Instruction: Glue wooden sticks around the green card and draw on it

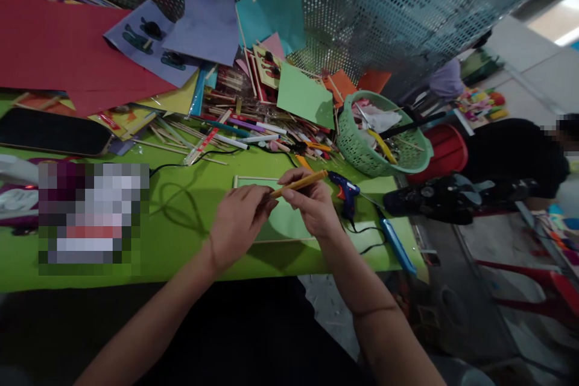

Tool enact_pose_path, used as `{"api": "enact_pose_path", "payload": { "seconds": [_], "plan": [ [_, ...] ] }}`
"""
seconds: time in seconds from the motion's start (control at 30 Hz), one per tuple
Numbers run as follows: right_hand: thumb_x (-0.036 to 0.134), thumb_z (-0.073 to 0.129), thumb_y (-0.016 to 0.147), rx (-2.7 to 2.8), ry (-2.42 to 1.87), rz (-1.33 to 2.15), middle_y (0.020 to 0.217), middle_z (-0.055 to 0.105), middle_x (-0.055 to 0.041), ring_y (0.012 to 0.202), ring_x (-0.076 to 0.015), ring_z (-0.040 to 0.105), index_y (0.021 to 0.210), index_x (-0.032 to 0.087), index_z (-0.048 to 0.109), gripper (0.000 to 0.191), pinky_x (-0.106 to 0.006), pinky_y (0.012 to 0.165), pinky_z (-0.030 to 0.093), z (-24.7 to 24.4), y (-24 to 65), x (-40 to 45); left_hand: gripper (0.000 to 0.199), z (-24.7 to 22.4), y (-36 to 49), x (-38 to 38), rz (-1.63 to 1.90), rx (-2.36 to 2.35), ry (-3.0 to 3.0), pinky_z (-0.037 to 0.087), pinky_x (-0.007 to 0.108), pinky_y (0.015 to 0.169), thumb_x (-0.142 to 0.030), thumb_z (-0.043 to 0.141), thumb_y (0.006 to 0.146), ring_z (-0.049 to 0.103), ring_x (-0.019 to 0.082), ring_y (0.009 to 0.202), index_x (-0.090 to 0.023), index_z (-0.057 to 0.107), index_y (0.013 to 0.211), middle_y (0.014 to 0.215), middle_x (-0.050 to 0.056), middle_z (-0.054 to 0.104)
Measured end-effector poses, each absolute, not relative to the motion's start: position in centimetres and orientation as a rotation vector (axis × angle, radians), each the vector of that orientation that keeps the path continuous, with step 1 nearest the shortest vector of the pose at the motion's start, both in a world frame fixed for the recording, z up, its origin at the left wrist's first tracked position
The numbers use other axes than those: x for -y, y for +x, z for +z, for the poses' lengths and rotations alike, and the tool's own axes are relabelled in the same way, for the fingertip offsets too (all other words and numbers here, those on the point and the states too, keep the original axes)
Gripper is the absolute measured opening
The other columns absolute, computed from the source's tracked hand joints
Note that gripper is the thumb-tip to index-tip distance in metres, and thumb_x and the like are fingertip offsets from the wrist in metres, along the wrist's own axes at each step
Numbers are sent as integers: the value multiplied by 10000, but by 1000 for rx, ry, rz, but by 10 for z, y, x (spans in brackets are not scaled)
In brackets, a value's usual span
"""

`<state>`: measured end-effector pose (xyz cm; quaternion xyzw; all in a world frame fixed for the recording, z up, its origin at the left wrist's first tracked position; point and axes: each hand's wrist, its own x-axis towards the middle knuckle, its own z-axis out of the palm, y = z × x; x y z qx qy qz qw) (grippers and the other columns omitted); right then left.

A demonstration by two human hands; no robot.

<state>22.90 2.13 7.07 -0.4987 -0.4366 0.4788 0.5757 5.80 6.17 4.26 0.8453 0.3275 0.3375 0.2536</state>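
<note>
Both of my hands meet above a light green sheet (pixel 289 223) edged with thin wooden sticks. A slim orange-yellow stick-shaped thing (pixel 305 182) slants between them; its exact kind I cannot make out. My right hand (pixel 312 202) pinches it between thumb and fingers. My left hand (pixel 242 217) has its fingers curled around the lower end, which they hide. Just right of my right hand lies a blue glue gun (pixel 347 193) with a black cord. Beyond it rests a slim blue tool (pixel 398 246) near the table's right end.
Wooden sticks, markers and coloured paper (pixel 305 96) crowd the back of the green table (pixel 181 253). A green basket (pixel 384 132) holds tools and scraps at the back right. A dark phone-shaped slab (pixel 54 131) lies left. Another person in black (pixel 515 157) is at the right.
</note>
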Motion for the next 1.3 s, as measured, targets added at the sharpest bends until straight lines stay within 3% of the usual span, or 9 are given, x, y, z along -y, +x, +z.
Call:
{"api": "enact_pose_path", "payload": {
  "seconds": [0.1, 0.23, 0.33, 0.43, 0.57, 0.77, 0.93, 1.1, 1.3],
  "plan": [
    [523, 799, 830, 955, -1190, 1158, 788, 661, 4, 583, -90, 559, 869, 209, 706, 330, -207, 454, 394, 69, 233, -20, 354, 41, 57, -59, 835, -950, 2530, 430, 375, 758, -382, 386, 1096, 665, 233, 799, -189, 624, 918, 862, 68, 727],
    [507, 830, 801, 678, -1174, 815, 588, 529, 77, 443, -48, 417, 776, 216, 631, 353, -172, 384, 297, 75, 263, -23, 395, 35, 38, -56, 818, -1094, 2539, 403, 375, 718, -383, 353, 1092, 627, 228, 716, -206, 588, 827, 789, 60, 699],
    [474, 841, 790, 592, -1090, 730, 621, 536, 74, 465, -47, 418, 810, 219, 644, 322, -172, 406, 315, 80, 287, -24, 377, 26, 16, -54, 862, -1129, 2363, 420, 370, 745, -406, 385, 1076, 618, 215, 698, -225, 589, 815, 760, 31, 684],
    [467, 840, 773, 618, -1034, 881, 680, 578, 46, 507, -64, 436, 825, 219, 682, 298, -197, 435, 346, 80, 295, -21, 316, 19, 5, -53, 907, -1085, 2151, 443, 372, 788, -466, 466, 1044, 666, 234, 822, -242, 679, 978, 895, 31, 739],
    [514, 745, 854, 777, -1009, 1065, 883, 689, -30, 641, -103, 524, 899, 220, 770, 299, -236, 557, 443, 76, 287, -16, 329, 20, 10, -53, 865, -1014, 1724, 461, 325, 700, -464, 518, 1021, 610, 190, 709, -255, 669, 1225, 775, -12, 647],
    [513, 607, 958, 1082, -1072, 1175, 1044, 657, -66, 854, -168, 550, 1187, 260, 794, 389, -273, 700, 475, 84, 278, -13, 121, 58, 39, -68, 866, -883, 1479, 447, 273, 632, -310, 571, 898, 550, 151, 687, -213, 643, 904, 736, -10, 593],
    [481, 611, 971, 1311, -1123, 1164, 1007, 613, -33, 849, -171, 495, 1241, 307, 771, 358, -286, 740, 458, 95, 273, -19, 268, 85, 65, -86, 762, -816, 1832, 449, 294, 667, -383, 549, 952, 575, 163, 720, -212, 703, 1090, 830, 1, 677],
    [509, 624, 969, 1390, -1170, 1152, 1121, 670, -34, 810, -173, 476, 1293, 325, 734, 388, -285, 670, 425, 95, 273, -28, 288, 83, 83, -101, 767, -643, 1951, 492, 311, 787, -450, 593, 978, 659, 176, 867, -214, 740, 1053, 1016, 31, 760],
    [526, 690, 926, 1317, -1178, 1187, 950, 632, -17, 728, -145, 482, 1226, 291, 742, 384, -268, 633, 432, 88, 272, -33, 319, 73, 92, -105, 691, -666, 1864, 394, 257, 569, -483, 615, 949, 526, 122, 617, -180, 706, 912, 753, -8, 684]
  ]
}}
